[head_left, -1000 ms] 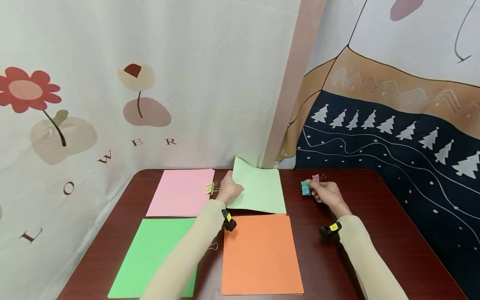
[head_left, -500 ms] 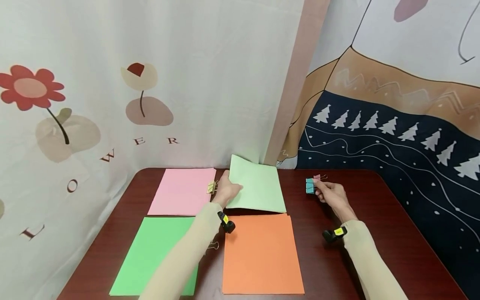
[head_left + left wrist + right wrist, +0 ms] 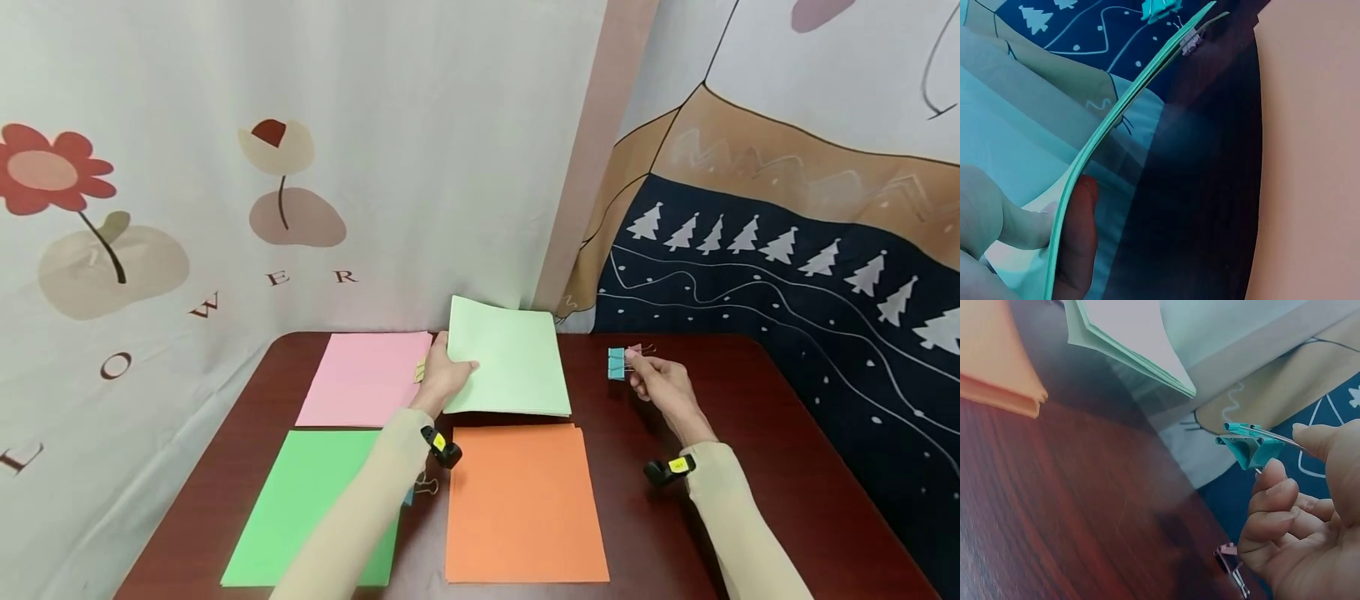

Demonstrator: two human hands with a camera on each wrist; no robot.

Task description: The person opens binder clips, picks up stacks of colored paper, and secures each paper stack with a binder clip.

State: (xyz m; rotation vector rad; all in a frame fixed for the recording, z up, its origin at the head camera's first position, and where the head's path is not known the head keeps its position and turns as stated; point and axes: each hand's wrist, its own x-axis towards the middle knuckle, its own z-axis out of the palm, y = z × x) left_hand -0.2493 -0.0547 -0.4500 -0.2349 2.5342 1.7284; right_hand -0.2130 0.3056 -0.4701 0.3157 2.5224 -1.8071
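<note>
My left hand (image 3: 445, 375) pinches the left edge of a pale green paper stack (image 3: 510, 358), thumb on top and fingers underneath. The stack is bent and raised off the table, its sheets slightly fanned at the far edge in the left wrist view. To the right, my right hand (image 3: 667, 387) holds a teal binder clip (image 3: 1250, 447) by its wire handles between thumb and fingers. The clip's mouth faces the paper, with a gap between them. A pink binder clip (image 3: 1227, 550) lies on the table below the right hand.
A pink paper stack (image 3: 360, 379) with a yellow binder clip (image 3: 420, 371) lies at the back left. Nearer are a green stack (image 3: 300, 500), with a clip partly behind the left sleeve, and an orange stack (image 3: 528, 508). A curtain (image 3: 420, 167) hangs behind the table.
My left hand has lifted the pale green stack higher and moved slightly left. The teal clip in my right hand has turned a little and risen slightly.
</note>
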